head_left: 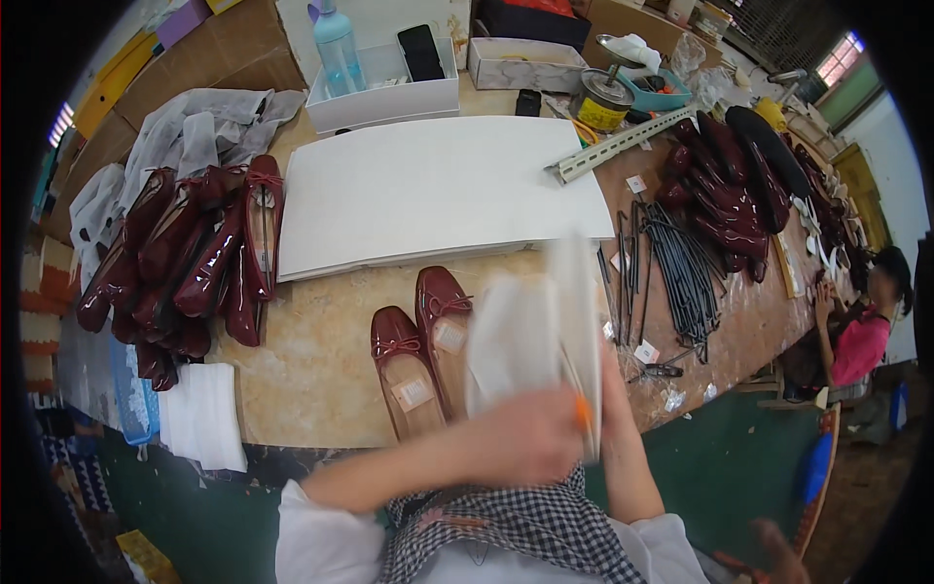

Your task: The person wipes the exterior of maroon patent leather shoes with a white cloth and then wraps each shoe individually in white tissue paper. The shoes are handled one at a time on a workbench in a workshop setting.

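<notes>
In front of my body, a white box-like thing (520, 336) is smeared by motion, with upright pale edges on its right. My right hand (615, 380) grips its right side, fingers mostly hidden behind it. Across its lower front lies my left hand (530, 433), blurred and closed; a small orange spot shows at its fingers, and what it holds is unclear. Just left of the box, a pair of dark red bow-front flats rests on the table, toes pointing away: the left shoe (395, 341) and the right shoe (443, 294), each with a pale tag inside.
Behind the shoes lies a stack of white board (438, 185), a slotted metal strip (623, 146) on its right corner. Glossy red shoes (209, 243) are heaped left, more (720, 185) right beside black rods (681, 273). A white cloth (202, 414) hangs over the front edge. A person (861, 336) sits far right.
</notes>
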A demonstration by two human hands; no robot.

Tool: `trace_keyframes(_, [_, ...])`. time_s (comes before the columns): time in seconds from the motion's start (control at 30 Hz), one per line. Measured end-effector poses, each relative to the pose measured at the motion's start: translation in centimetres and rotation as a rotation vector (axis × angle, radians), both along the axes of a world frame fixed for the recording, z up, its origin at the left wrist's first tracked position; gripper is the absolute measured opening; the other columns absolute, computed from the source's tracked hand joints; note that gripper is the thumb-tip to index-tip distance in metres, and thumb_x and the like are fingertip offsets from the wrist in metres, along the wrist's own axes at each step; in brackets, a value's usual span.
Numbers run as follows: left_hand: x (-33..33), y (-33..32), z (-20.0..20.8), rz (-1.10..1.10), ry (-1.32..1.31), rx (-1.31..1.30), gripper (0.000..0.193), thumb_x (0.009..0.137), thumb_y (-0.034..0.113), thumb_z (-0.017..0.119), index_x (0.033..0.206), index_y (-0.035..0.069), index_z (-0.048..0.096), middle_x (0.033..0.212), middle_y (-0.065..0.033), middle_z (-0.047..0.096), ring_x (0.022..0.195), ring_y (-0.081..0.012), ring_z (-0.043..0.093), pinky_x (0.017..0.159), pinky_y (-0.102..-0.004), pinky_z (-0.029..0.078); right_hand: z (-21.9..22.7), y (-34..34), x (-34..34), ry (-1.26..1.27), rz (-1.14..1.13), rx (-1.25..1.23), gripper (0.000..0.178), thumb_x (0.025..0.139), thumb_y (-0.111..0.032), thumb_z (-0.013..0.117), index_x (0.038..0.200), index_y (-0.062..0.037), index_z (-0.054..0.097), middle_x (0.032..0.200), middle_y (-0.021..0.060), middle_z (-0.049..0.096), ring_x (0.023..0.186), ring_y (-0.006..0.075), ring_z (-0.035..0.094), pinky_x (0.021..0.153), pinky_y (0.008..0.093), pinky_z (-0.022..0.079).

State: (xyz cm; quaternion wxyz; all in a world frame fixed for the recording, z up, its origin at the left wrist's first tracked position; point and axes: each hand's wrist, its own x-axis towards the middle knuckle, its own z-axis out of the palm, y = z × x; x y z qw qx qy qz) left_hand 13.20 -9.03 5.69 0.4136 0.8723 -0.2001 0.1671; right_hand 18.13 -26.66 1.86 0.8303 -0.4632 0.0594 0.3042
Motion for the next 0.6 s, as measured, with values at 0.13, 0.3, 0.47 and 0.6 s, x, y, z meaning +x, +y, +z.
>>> trace_keyframes(0.13, [-2.0,-0.4,0.0,0.117,-0.148,-0.159,0.013,0.071,0.013,0.066,0.082,0.007,0.063,0.097,-0.0168,0.061,0.087,-0.0307,0.061,0.077,-0.0406,0.049,-3.1,-1.4,-1.7,0.252,0.334,0.160,0.048,0.091,-0.019,0.056,0.133,-0.0016,0.041,0.125,0.0135,0.054,0.107,0.0263,0.059,0.097,0.0343,0.045])
trace_keyframes(0.3, [-3.6,-1.0,-2.4,0.547,0.154,-0.332,0.030,0.078,0.004,0.061,0.108,0.007,0.058,0.101,-0.0152,0.060,0.089,-0.0278,0.061,0.077,-0.0338,0.048,1.4,-0.7,-0.4,-0.920,0.292,-0.638,0.065,0.077,-0.011,0.068,0.134,0.0019,0.039,0.139,0.0158,0.041,0.126,0.0264,0.044,0.102,0.0346,0.038])
trace_keyframes(0.47, [-1.0,-2.3,-6.8,0.360,0.429,-1.001,0.036,0.096,0.016,0.044,0.131,0.005,0.044,0.120,-0.0087,0.053,0.104,-0.0168,0.054,0.082,-0.0298,0.045,1.6,1.1,-1.7,-0.955,0.360,-0.835,0.065,0.070,-0.009,0.072,0.128,0.0018,0.046,0.138,0.0177,0.043,0.127,0.0323,0.043,0.098,0.0390,0.042])
trace_keyframes(0.6, [-2.8,-4.9,-5.8,0.208,0.403,0.286,0.041,0.085,0.030,0.053,0.110,-0.002,0.061,0.107,-0.0210,0.061,0.109,-0.0342,0.053,0.094,-0.0422,0.041,-1.6,-1.8,3.1,-0.687,0.239,-0.651,0.040,0.072,-0.006,0.068,0.111,-0.0020,0.059,0.113,0.0149,0.056,0.107,0.0330,0.054,0.085,0.0385,0.047])
